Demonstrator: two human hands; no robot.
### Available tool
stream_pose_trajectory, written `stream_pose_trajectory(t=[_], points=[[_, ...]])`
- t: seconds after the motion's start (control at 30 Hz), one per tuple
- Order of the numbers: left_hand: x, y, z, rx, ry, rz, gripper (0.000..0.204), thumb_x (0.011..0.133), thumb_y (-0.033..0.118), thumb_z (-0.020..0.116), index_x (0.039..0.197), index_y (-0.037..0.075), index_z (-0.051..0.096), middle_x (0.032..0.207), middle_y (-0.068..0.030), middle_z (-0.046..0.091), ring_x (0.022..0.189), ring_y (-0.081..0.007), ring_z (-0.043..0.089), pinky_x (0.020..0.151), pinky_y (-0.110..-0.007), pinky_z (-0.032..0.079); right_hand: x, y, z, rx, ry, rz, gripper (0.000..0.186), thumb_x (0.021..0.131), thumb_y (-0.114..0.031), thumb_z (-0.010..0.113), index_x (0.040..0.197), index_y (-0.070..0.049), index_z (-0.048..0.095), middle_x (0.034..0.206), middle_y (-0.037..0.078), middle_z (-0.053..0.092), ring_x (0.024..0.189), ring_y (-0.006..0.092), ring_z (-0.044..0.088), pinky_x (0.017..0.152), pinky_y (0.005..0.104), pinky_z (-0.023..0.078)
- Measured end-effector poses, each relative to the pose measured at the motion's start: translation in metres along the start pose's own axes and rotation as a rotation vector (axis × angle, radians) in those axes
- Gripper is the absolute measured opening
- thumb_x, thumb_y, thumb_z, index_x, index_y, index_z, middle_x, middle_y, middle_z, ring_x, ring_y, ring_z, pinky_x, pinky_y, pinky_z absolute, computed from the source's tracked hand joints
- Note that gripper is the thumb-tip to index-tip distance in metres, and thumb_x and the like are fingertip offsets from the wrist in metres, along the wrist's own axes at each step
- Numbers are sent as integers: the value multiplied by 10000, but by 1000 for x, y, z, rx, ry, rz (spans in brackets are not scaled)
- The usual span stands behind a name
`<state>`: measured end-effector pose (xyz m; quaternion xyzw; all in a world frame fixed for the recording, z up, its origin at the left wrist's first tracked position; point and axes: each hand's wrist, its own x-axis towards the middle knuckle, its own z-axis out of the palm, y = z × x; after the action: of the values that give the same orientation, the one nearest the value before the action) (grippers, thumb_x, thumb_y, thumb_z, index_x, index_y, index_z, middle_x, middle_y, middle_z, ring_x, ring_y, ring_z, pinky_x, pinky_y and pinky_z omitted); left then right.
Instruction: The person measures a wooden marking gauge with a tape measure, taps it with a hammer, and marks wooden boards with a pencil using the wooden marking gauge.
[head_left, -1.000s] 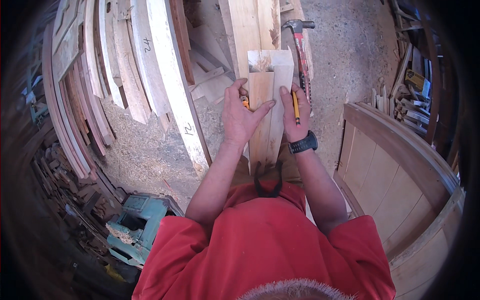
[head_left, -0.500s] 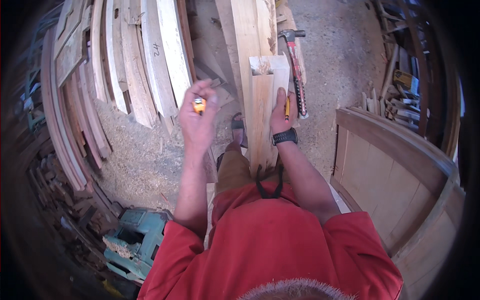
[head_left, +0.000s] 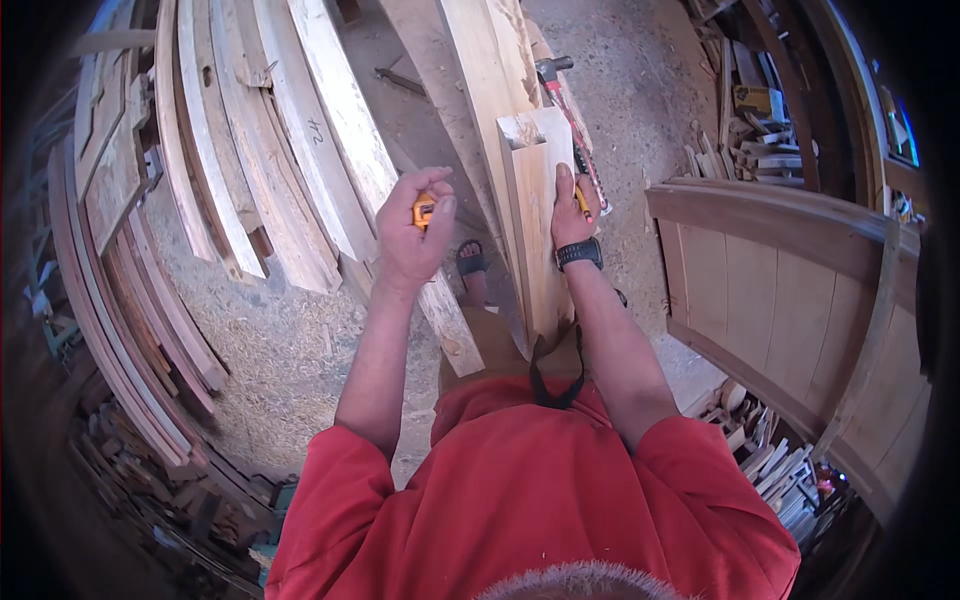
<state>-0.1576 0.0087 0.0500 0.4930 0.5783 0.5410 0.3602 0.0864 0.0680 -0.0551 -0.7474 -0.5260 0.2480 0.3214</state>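
My left hand is raised left of the timber, fingers curled round a small yellow-orange tape measure, partly hidden by the fingers. A pale squared timber piece extends from my lap away from me, with a brownish rectangular patch near its far end. On its right side rests my right hand, thumb along the wood. A yellow pencil is held in that same hand. Just beyond it, a hammer with a red and black handle lies on the wood's right side, its lower handle partly hidden.
Long boards are stacked at the left over a floor strewn with shavings. Longer planks run away under the timber piece. A panelled wooden frame stands at the right, with wood offcuts behind it.
My left hand has moved slightly right, nearer the timber, still holding the tape measure. The view has turned, shifting the surroundings. My right hand keeps the pencil beside the wood.
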Motion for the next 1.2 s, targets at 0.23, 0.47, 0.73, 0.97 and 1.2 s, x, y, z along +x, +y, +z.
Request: stream_pose_trajectory(t=[0.23, 0.47, 0.73, 0.97, 1.2], points=[[7, 6, 9, 383, -129, 169, 226, 903, 69, 666, 1125, 29, 676, 863, -89, 631, 809, -230, 626, 739, -340, 508, 1, -4, -3, -25, 13, 11, 504, 982, -491, 682, 817, -14, 673, 708, 212, 619, 673, 334, 618, 665, 442, 485], [14, 7, 18, 477, -173, 202, 254, 851, 92, 701, 1104, 79, 696, 822, -69, 619, 778, -272, 608, 682, -384, 507, 10, 8, -3, 45, 58, 28, 491, 1002, -444, 672, 780, -7, 646, 680, 201, 586, 617, 291, 551, 631, 433, 463], [16, 6, 17, 539, -227, 172, 235, 884, 101, 660, 1114, 64, 695, 860, -100, 630, 798, -287, 607, 717, -397, 501, 35, 22, -42, 150, 128, 43, 443, 1034, -402, 634, 840, -5, 671, 682, 178, 564, 640, 233, 547, 641, 398, 469], [13, 4, 24, 626, -289, 116, 230, 906, 117, 647, 1126, 73, 700, 877, -96, 618, 819, -294, 597, 715, -409, 489, 89, 68, -130, -39, 168, -28, 426, 1071, -401, 561, 1048, -8, 725, 837, 190, 670, 785, 228, 648, 788, 380, 516], [12, 0, 26, 656, -243, 162, 226, 889, 129, 661, 1104, 75, 706, 857, -83, 616, 792, -282, 586, 698, -399, 497, 120, 85, -193, 42, 207, -23, 554, 1085, -461, 498, 1237, 41, 675, 1133, 242, 730, 1083, 288, 701, 973, 365, 503]])
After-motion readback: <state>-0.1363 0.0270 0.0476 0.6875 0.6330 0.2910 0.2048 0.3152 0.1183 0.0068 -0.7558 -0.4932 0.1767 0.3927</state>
